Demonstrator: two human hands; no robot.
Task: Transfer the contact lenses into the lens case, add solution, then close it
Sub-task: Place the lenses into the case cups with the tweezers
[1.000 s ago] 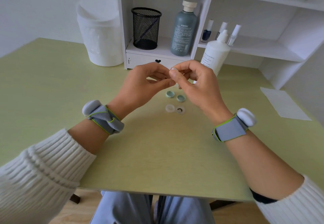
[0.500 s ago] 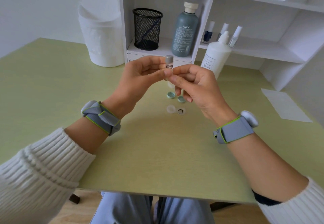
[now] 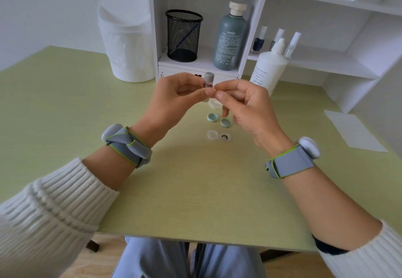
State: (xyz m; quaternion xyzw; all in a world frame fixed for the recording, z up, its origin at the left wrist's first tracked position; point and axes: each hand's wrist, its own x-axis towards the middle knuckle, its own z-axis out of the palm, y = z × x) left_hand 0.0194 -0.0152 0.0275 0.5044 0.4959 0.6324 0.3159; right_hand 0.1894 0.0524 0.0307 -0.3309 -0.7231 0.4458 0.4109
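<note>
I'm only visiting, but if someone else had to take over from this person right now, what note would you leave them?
Left hand holds a small grey-capped vial upright above the table; right hand pinches at its side. Cap on.
Lens case lies open on the table: one well holds a dark-ringed lens, the other looks empty. Two mint caps lie just behind it; the solution bottle stands beyond the right hand.
To do: open vial, move the second lens, add solution, screw caps on.
</note>
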